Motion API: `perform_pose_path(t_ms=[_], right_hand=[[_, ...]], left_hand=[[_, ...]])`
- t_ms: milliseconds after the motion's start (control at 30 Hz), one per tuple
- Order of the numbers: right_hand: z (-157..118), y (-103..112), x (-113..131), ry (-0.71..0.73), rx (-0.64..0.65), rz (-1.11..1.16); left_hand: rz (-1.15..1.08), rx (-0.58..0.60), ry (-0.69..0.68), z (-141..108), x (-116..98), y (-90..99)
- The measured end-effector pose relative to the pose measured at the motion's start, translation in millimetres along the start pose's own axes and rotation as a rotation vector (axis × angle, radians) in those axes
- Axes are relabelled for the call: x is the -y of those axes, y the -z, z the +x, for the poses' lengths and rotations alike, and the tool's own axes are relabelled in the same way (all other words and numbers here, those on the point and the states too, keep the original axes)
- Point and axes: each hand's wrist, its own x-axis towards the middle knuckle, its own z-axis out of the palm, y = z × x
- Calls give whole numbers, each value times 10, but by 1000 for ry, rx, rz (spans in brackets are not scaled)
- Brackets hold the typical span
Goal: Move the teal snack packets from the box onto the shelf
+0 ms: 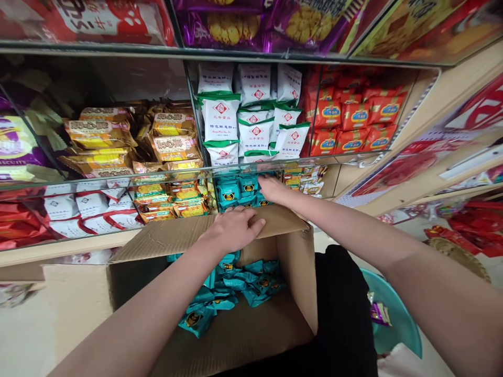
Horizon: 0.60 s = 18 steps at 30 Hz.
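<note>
– resting left hand (236, 229), thumb spread, on carton flap (168, 236)?
– yes; reaching right hand (272, 189) to teal packets (228, 192) on lower shelf (86, 241), can't tell if pinching
– and inside the carton (296, 277)?
– more teal packets (257, 283)

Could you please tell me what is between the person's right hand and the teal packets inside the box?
In the head view, the far cardboard flap lies between the right hand and the teal packets.
</note>
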Motion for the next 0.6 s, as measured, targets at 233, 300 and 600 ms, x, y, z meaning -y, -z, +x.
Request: perform_pose_path(t_ms=[233,300,600], right_hand=[[201,-64,-7,-25,19,56],[227,-40,-11,-23,37,76],[307,0,50,-109,243,241]], left_hand=[[5,13,8,2,4,1],[2,14,14,-3,-5,8],[-4,11,12,3,-9,13]])
